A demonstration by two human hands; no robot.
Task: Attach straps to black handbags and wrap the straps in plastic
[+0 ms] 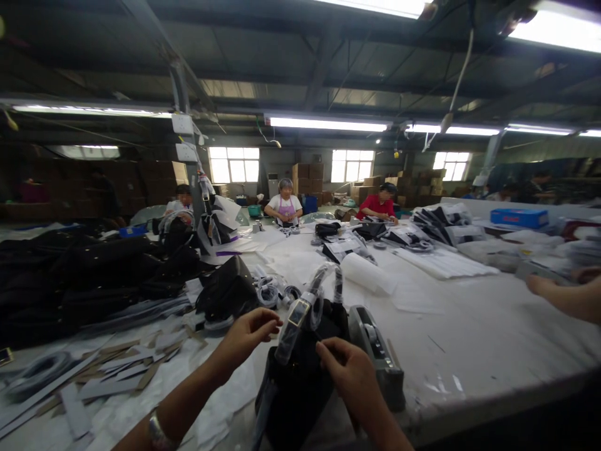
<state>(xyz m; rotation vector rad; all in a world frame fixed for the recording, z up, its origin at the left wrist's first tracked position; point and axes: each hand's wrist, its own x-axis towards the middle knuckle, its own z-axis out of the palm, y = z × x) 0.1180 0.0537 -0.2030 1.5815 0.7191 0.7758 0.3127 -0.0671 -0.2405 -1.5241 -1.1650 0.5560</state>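
Note:
A black handbag (300,394) stands at the table's near edge, its looped handle (323,275) and gold buckle (299,312) wrapped in clear film. Left of the buckle, my left hand (251,338) is held with thumb and fingertips close together; anything between them is too small to make out. My right hand (350,373) pinches at the bag's upper edge on the right side. Just beyond that hand sits a dark grey tape dispenser (382,369). Another black bag (228,288) lies behind my left hand, near coiled wrapped straps (267,294).
Black bags (70,269) are piled on the left, above scattered card strips (126,369). A roll of white sheet (369,272) lies mid-table. Co-workers sit across the table, and another person's hands (563,294) reach in at right. A blue box (519,218) stands further back.

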